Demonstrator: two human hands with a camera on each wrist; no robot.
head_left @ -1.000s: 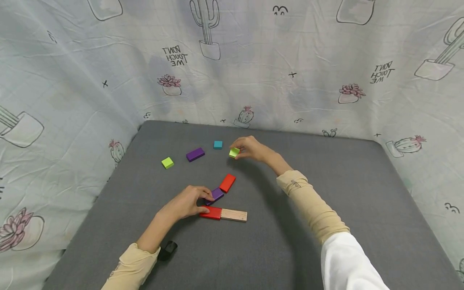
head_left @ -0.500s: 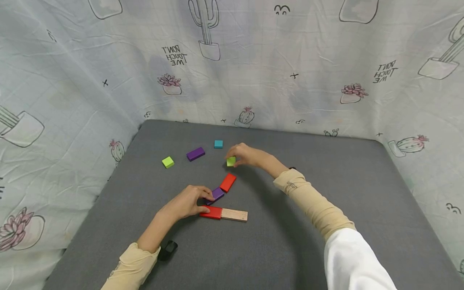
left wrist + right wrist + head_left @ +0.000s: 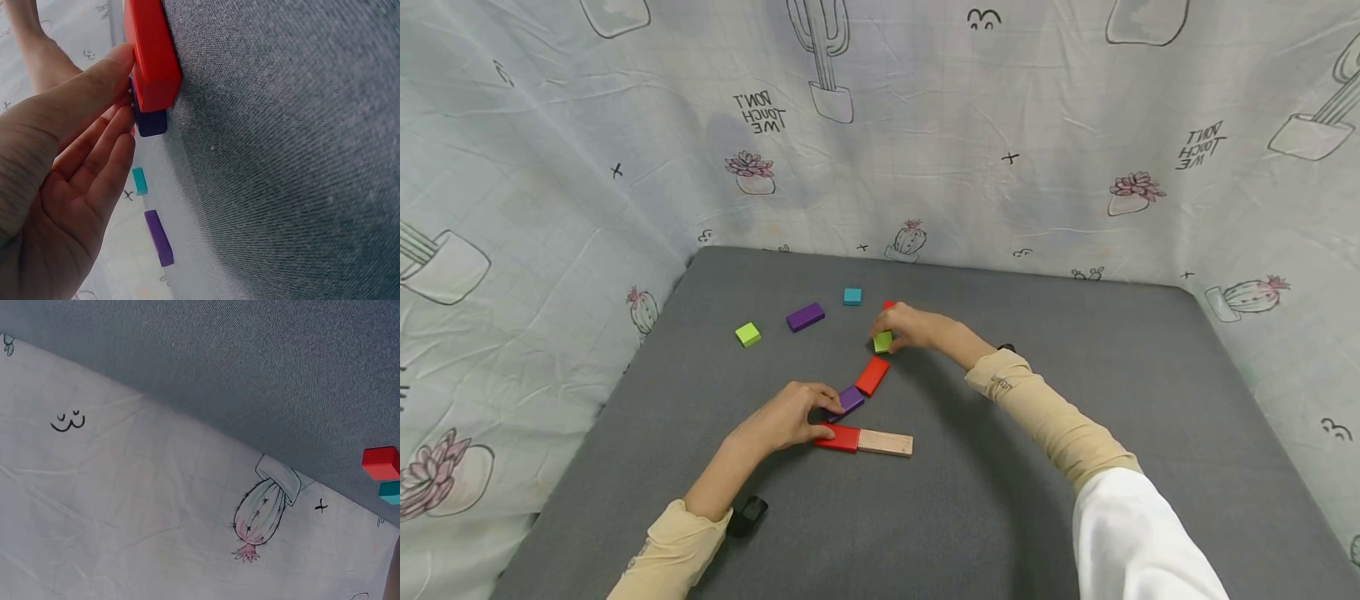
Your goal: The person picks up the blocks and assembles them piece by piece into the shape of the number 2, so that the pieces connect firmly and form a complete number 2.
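Note:
In the head view my right hand (image 3: 916,325) pinches a lime green block (image 3: 882,342) between thumb and fingers, just behind a red block (image 3: 872,377). That red block meets a purple block (image 3: 848,402) at an angle. My left hand (image 3: 792,415) rests at the near end: its thumb touches a second red block (image 3: 838,439), and its fingertips touch the purple one. In the left wrist view the thumb lies along the red block (image 3: 153,59), with the purple block (image 3: 152,123) partly hidden behind it. A plain wooden block (image 3: 885,443) lies end to end with the near red block.
Farther back on the grey table (image 3: 1075,392) lie another lime green block (image 3: 748,334), a purple block (image 3: 806,317) and a teal block (image 3: 852,297). Another red block (image 3: 889,305) is partly hidden behind my right hand. A patterned cloth (image 3: 925,125) hangs around the table.
My right hand has brought the lime green block nearer to the angled red block, and a red block behind that hand now shows. The left hand stays in place.

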